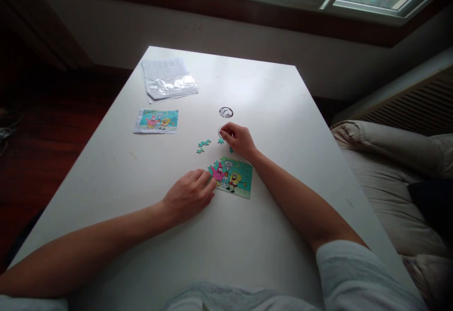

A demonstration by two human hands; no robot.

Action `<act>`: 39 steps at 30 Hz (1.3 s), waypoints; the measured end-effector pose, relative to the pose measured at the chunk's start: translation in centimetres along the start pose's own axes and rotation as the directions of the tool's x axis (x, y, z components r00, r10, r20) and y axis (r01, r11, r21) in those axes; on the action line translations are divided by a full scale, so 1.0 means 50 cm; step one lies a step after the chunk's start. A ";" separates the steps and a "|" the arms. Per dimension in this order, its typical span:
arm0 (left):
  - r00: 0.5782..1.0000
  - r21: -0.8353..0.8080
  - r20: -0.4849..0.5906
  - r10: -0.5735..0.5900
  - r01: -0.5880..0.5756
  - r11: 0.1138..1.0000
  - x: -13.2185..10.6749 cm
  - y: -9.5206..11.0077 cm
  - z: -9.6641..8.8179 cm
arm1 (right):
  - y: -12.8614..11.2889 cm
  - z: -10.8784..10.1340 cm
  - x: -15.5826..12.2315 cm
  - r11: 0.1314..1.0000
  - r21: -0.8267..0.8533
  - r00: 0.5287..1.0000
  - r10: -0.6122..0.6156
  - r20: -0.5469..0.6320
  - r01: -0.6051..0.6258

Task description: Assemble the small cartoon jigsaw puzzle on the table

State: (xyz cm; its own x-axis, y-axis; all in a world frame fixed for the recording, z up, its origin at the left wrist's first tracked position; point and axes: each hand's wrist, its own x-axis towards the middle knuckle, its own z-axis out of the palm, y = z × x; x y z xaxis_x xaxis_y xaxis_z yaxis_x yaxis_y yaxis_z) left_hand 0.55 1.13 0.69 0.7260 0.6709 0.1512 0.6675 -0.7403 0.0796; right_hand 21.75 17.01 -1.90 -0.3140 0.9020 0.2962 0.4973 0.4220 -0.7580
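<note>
A partly assembled jigsaw puzzle (235,179) of cartoon figures lies on the white table, its upper left edge ragged. My left hand (189,193) rests with its fingers stretched out and lying flat, fingertips at the puzzle's left edge and partly covering it. Above the puzzle, my right hand (240,140) has thumb and forefinger pinched together; whatever they hold, if anything, is hidden. Just beneath those fingertips lies a loose teal puzzle piece (221,141), and another piece (231,150) shows beside the hand. Several more loose teal pieces (201,144) lie to the left.
A printed picture sheet (161,121) with the same cartoon figures lies at the left. Behind it are papers (161,69) under a clear plastic sleeve (173,86). A dark-rimmed round opening or disc (226,112) is beyond my right hand. A beige sofa (375,174) stands right of the table (269,94).
</note>
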 end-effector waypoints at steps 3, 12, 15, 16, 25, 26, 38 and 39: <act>0.999 0.028 -0.033 0.038 -0.037 0.999 0.000 -0.001 0.004 | 0.002 -0.001 0.001 0.999 -0.047 1.000 -0.009 0.008 0.009; 0.984 -0.033 -0.080 0.161 -0.165 0.986 -0.001 0.002 0.018 | -0.001 0.011 -0.005 0.943 -0.192 0.954 -0.239 0.179 0.272; 0.983 -0.033 -0.066 0.172 -0.174 0.984 0.000 0.002 0.019 | -0.005 0.020 -0.009 0.898 -0.285 0.927 -0.261 0.269 0.335; 0.983 -0.033 -0.059 0.175 -0.177 0.984 0.000 0.001 0.018 | -0.007 0.021 -0.010 0.885 -0.309 0.921 -0.261 0.289 0.348; 0.979 -0.022 -0.056 0.195 -0.196 0.980 0.002 0.001 0.009 | -0.014 0.020 -0.011 0.874 -0.327 0.911 -0.252 0.326 0.359; 0.979 -0.023 -0.058 0.195 -0.196 0.980 0.003 0.000 0.008 | -0.013 0.020 -0.010 0.879 -0.318 0.913 -0.253 0.320 0.355; 0.986 -0.005 -0.032 0.166 -0.166 0.986 -0.006 0.029 0.000 | 0.014 0.008 0.001 0.953 -0.166 0.954 -0.219 0.203 0.254; 0.986 -0.008 -0.029 0.166 -0.167 0.986 -0.006 0.029 -0.001 | 0.016 0.007 0.003 0.956 -0.154 0.955 -0.219 0.203 0.252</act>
State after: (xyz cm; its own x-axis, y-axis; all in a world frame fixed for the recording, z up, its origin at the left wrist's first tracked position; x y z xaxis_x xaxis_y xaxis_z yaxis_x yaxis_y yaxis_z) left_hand 1.32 -0.16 0.79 0.8219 0.5368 0.1905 0.5359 -0.8421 0.0607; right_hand 21.83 17.43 -2.66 -0.5723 0.7504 0.3308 0.5208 0.6441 -0.5603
